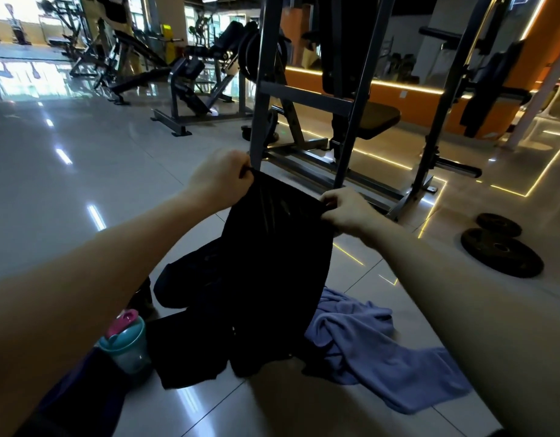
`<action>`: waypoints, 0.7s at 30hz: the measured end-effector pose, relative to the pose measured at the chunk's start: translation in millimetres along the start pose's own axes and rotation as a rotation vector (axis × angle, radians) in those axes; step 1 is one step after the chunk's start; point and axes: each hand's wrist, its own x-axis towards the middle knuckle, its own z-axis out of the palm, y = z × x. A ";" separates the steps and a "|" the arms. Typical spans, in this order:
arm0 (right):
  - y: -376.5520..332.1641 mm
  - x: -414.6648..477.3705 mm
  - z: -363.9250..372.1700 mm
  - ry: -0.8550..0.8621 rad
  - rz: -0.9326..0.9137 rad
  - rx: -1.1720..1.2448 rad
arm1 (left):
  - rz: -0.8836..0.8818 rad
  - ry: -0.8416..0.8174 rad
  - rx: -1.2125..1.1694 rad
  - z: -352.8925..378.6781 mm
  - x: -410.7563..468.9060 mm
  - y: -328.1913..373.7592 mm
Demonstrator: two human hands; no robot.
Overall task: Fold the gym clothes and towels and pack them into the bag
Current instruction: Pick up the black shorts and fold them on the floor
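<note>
A pair of black shorts (272,263) hangs in front of me, held up by its top edge. My left hand (220,178) pinches the left corner of that edge and my right hand (344,209) pinches the right corner. The legs of the shorts dangle down to the floor. A crumpled blue towel (382,348) lies on the tiled floor at the lower right. Behind the shorts, a dark bundle (184,279) sits on the floor; whether it is the bag or more clothing is unclear.
A teal shaker bottle with a pink lid (127,342) stands at the lower left. Two black weight plates (501,250) lie on the floor to the right. A grey steel rack (303,99) and a bench stand just ahead; more gym machines fill the background.
</note>
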 end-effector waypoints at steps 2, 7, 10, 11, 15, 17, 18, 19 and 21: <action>1.3 0.2 -14.2 0.031 0.040 0.003 | -0.036 0.001 0.065 3.5 -2.5 -17.1; -1.2 -3.8 -37.4 0.120 0.118 0.176 | -0.129 -0.074 0.130 14.8 -7.5 -40.6; -2.1 -8.8 -42.2 0.185 0.183 0.368 | -0.260 -0.159 0.079 19.4 -8.6 -49.0; -1.0 -9.7 -43.4 0.219 0.207 0.402 | -0.311 -0.206 0.038 20.4 -9.2 -52.0; 5.3 -9.2 -44.9 0.382 0.261 0.448 | -0.462 -0.296 -0.172 19.0 -8.1 -58.0; 8.5 -5.8 -44.6 0.460 0.254 0.395 | -0.578 -0.279 -0.394 16.4 -5.1 -53.9; 9.4 -4.8 -44.0 0.487 0.249 0.356 | -0.642 -0.274 -0.520 15.5 -3.1 -50.1; 9.7 -3.8 -44.3 0.502 0.256 0.322 | -0.696 -0.275 -0.639 14.2 -1.0 -45.6; 9.4 -2.1 -44.8 0.491 0.286 0.307 | -0.756 -0.318 -0.875 11.5 3.9 -38.3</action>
